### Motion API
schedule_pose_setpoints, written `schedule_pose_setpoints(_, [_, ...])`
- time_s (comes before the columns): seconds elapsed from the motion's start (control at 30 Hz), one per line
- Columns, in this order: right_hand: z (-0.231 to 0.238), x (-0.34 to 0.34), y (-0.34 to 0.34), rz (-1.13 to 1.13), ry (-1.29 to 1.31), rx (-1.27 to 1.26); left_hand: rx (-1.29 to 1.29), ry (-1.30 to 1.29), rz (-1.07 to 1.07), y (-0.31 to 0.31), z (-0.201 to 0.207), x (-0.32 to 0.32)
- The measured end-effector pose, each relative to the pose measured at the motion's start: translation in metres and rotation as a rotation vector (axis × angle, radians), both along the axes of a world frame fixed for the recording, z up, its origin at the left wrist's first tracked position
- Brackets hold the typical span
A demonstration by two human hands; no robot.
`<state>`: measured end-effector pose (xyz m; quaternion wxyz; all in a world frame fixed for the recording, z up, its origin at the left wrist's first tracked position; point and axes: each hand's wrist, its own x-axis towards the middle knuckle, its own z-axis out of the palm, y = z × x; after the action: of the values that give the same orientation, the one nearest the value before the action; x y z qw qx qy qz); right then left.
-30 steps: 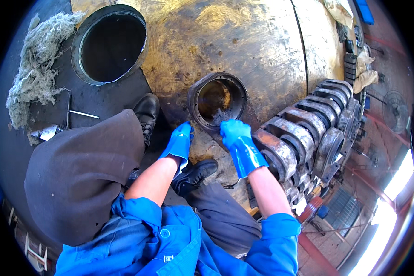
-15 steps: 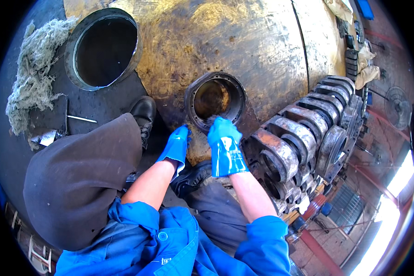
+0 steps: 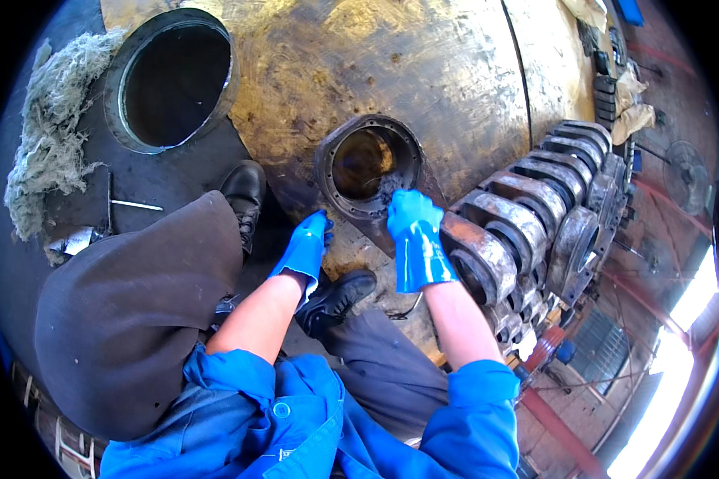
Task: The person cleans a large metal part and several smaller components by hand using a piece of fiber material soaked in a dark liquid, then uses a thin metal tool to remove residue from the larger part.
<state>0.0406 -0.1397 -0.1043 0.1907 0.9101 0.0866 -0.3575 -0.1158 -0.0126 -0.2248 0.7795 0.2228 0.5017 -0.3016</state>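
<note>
A round dark metal ring housing, with bolt holes around its rim, lies on the stained board in front of me. My right hand, in a blue rubber glove, is closed on a dark wad of fibre at the near right of the housing's opening. Just short of the housing's near left edge is my left hand, gloved in the same blue. Its fingers are curled in, and what they grip, if anything, is hidden.
Stacked metal bearing-cap-like castings stand close on my right. At the far left are a large open drum, a heap of grey fibre waste and a thin T-shaped metal bar. My boots flank the work.
My right hand has moved right with the wad, along the housing's near rim. The left hand has barely moved. The whole view has shifted slightly.
</note>
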Motion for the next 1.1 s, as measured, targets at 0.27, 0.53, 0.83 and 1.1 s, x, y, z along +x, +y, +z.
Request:
schedule_pose_setpoints(0.27, [-0.007,0.025,0.022,0.289,-0.048,0.138,0.052,-0.064,0.003,0.004,-0.005,-0.014])
schedule_pose_setpoints(0.53, [-0.014,0.018,-0.017,0.087,-0.081,-0.079,0.098,-0.056,0.022,0.004,-0.003,-0.005])
schedule_pose_setpoints(0.83, [-0.01,0.027,-0.027,0.272,-0.098,0.049,0.066,-0.051,-0.016,0.001,-0.004,-0.007])
schedule_pose_setpoints(1.1, [-0.021,-0.035,0.051,-0.216,0.041,0.401,-0.017,-0.103,0.102,-0.002,-0.015,-0.014])
